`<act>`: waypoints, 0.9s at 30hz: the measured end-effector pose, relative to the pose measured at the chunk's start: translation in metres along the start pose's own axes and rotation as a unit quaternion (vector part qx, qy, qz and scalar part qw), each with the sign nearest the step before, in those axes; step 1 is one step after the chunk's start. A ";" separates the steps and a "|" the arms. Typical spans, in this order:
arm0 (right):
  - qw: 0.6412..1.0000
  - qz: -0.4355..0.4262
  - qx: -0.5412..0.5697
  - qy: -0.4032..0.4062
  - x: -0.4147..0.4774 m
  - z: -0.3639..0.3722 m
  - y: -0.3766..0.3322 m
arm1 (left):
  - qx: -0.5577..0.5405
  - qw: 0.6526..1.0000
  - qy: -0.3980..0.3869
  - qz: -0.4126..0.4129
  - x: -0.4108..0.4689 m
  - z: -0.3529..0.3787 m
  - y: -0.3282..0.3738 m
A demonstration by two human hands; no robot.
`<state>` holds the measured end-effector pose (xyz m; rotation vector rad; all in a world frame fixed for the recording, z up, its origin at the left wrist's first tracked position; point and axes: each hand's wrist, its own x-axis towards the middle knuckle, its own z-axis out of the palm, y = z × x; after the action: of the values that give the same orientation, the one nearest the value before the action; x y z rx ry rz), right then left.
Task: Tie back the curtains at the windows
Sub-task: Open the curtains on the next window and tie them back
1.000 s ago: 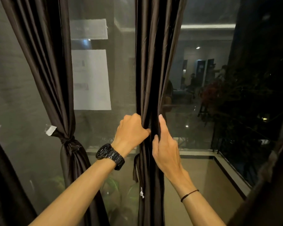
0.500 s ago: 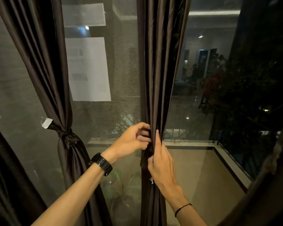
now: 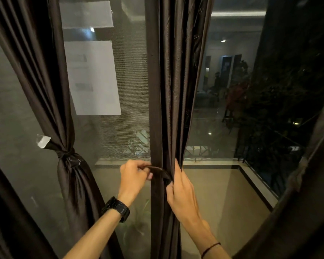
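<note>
Curtain (image 3: pixel 174 90) in the middle hangs gathered in one column between the two window panes (image 3: pixel 131 90), directly in front of you. Your left hand (image 3: pixel 134 176) pinches the free end of the dark strap (image 3: pixel 158 170) with curled fingers (image 3: pixel 145 175), and the strap lies across the front of the folds. Your right hand (image 3: pixel 181 191) grips the right edge of the curtain, with the thumb (image 3: pixel 169 186) pressed where the strap meets the cloth.

To do this step well, I think you should squeeze all folds together with the right hand, so that none escapes. Then pull the strap flat, not twisted, around the bundle. Match the height of the knot (image 3: pixel 67 156) on the left curtain (image 3: pixel 45 81), which is already tied. Pull gently, because the cloth looks smooth and may slip.
</note>
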<state>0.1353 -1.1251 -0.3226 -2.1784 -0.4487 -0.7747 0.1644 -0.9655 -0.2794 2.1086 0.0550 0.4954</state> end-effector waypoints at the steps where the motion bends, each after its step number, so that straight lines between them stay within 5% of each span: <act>1: 1.000 0.008 -0.002 -0.012 -0.001 0.000 -0.002 | 0.002 0.999 0.048 0.002 0.005 -0.002 0.000; 6: 0.998 0.023 0.047 -0.037 -0.008 0.003 -0.023 | -0.092 0.992 0.092 -0.006 0.017 0.004 0.014; 16: 0.985 0.099 0.123 -0.065 -0.012 -0.009 -0.025 | -0.360 0.927 -0.107 0.015 0.000 0.029 0.004; 22: 0.964 0.158 0.126 -0.172 0.002 -0.024 0.000 | -0.338 0.924 -0.177 0.029 -0.003 0.035 0.014; 27: 0.940 0.096 0.219 -0.243 0.009 -0.048 0.006 | -0.385 0.899 -0.210 0.018 -0.009 0.031 0.026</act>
<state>0.1268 -1.1650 -0.2949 -1.9301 -0.5796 -0.0051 0.1639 -1.0066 -0.2761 1.3873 -0.3742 0.0404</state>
